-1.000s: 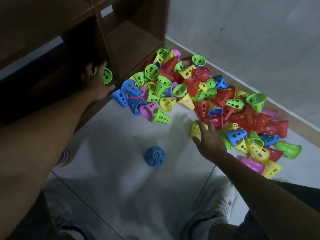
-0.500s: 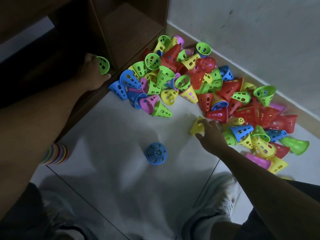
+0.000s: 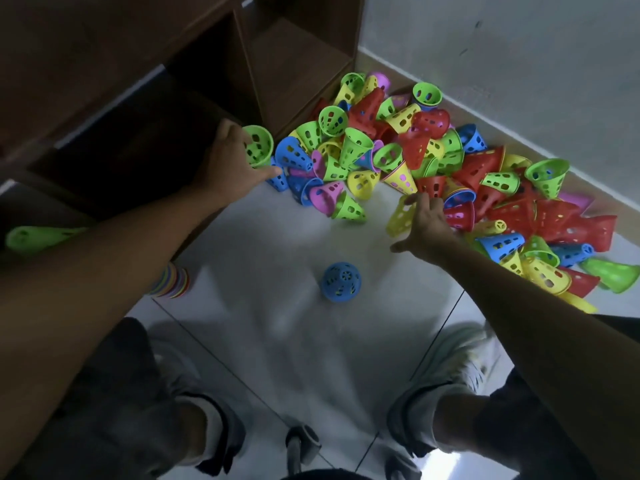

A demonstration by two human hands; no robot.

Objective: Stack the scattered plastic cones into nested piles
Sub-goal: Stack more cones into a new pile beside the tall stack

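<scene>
Both hands reach out over the pale tiled floor toward the heap of perforated plastic cones. At the heap's near-left edge, by the foot of the dark wooden shelf unit, the left hand grips a green cone: fingers curl round its side, the thumb stretches toward the blue cones beside it, and the cone's wide mouth faces up and to the right. The right hand lies at the front edge of the heap, fingers spread and laid against a yellow cone that lies on its side; whether it truly grasps that cone or only touches it cannot be told, as the fingers look fairly straight.

Red, green, yellow, blue and pink cones make up the heap, which runs along the base of the grey wall from the shelf unit toward the right edge of the view. Apart from it, a single blue cone stands on the bare floor between the two forearms, narrow end up. A nested pile of many colours shows just beyond the left forearm, partly hidden by it. A long green cone lies on its side in the shadow at far left. Lower down, the person's knees and pale shoes are visible.
</scene>
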